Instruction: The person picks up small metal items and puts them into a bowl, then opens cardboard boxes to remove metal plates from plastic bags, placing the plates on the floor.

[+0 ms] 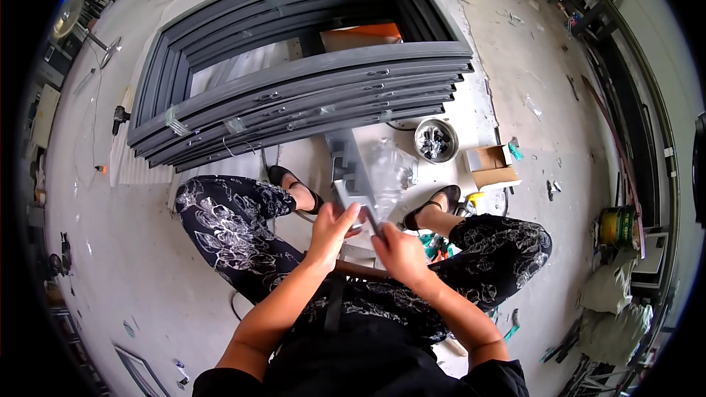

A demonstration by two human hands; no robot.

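Observation:
Between my knees, a grey metal profile (pixel 351 185) with cut-outs points away from me toward a stack of dark grey window frames (pixel 294 78). My left hand (pixel 332 235) is closed around its near end, thumb on top. On the other side my right hand (pixel 401 251) has its fingers curled round a thin dark grey edge at the same end. Whether that edge belongs to the profile or is a separate strip, I cannot tell. Crumpled clear plastic (pixel 391 165) lies just right of the profile.
A metal bowl (pixel 419 148) of small metal parts and an open cardboard box (pixel 496 178) stand right of the plastic. A cordless drill (pixel 120 119) is left of the frames. Green-handled tools (pixel 440 248) lie by my right foot. A fan (pixel 70 15) stands far left.

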